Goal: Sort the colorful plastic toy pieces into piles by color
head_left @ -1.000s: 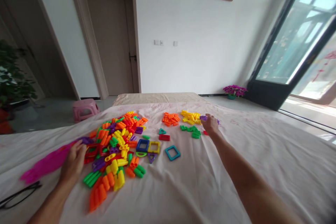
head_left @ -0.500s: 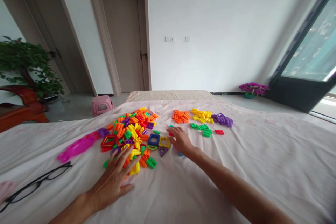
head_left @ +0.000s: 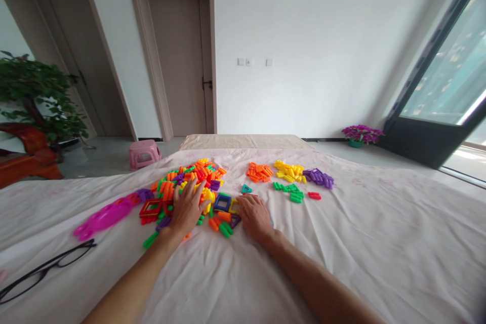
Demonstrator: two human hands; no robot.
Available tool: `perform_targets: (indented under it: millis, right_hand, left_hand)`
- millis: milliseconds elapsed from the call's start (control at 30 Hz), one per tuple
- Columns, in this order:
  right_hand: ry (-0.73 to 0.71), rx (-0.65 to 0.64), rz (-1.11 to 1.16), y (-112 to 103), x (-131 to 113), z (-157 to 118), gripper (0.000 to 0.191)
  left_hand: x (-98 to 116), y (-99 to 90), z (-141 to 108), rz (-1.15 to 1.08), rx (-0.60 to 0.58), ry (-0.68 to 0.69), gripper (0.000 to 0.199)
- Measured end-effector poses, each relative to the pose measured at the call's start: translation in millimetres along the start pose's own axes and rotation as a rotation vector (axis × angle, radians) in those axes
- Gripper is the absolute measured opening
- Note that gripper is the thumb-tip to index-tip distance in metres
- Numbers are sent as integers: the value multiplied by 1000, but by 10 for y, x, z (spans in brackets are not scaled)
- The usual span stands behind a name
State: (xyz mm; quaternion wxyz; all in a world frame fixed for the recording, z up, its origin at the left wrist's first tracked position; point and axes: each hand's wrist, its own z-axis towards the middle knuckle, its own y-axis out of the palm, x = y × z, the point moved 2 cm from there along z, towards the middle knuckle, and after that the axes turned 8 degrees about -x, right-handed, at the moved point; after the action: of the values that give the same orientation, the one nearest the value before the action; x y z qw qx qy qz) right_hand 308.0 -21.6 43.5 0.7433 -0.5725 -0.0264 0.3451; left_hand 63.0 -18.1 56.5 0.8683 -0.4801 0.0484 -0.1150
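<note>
My left hand (head_left: 188,207) lies over the mixed pile of plastic building pieces (head_left: 203,168), its fingers spread among yellow and orange ones. Beneath the palm, part of the pile is hidden. To the right, my right hand (head_left: 255,215) rests with fingers stretched forward over the edge of a yellow square frame (head_left: 234,206). A blue square frame (head_left: 222,202) sits between the hands, with a purple triangle (head_left: 235,220) in front of it. Just beyond the right fingertips is a teal triangle (head_left: 246,189). A red square frame (head_left: 151,208) is left of my left hand.
Sorted groups of orange (head_left: 259,172), yellow (head_left: 289,171), purple (head_left: 319,178) and green pieces (head_left: 296,193) lie farther back, beside a red piece (head_left: 314,196). At left are a magenta plastic item (head_left: 108,215) and black glasses (head_left: 47,266) on the pale cloth (head_left: 364,243).
My left hand has moved forward and right, deeper over the pile, shifting yellow pieces. My right hand has drawn slightly back and left onto the yellow frame, uncovering the teal triangle.
</note>
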Motion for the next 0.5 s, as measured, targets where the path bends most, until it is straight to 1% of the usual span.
perform_targets:
  millis: [100,167,200,233,300,367,400,467,500]
  right_hand:
    - [-45,31,0,-50,-59,-23,28]
    - [-102,23,-1,-86,-134,-38,27]
    - [-137,10,-5,-98,-183,-44,27]
    - [-169,-7,-12,-104,-235,-47,27]
    - [-215,-45,-34,-92,-337,-45,26]
    - [-234,-79,-55,-54,-416,-29,24]
    - [-238,-95,-61,-30,-442,-19,23]
    - [-239,-123,-67,5,-469,3,21]
    - [-234,-131,-69,10,-469,12,21]
  left_hand:
    - [-132,-149,49,-59,84,-102,51]
    - [-315,-305,-4,-85,132,-214,50]
    - [-439,-383,-58,-91,152,-311,49]
    - [-576,-447,-127,-92,145,-407,50]
    - [-865,-519,-301,-75,96,-605,53]
    - [-1135,-498,-499,-27,11,-811,60]
    - [-1242,-458,-585,-26,-21,-862,63]
    - [-1397,-339,-714,-55,-119,-923,67]
    - [-1443,-280,-750,-70,-147,-919,68]
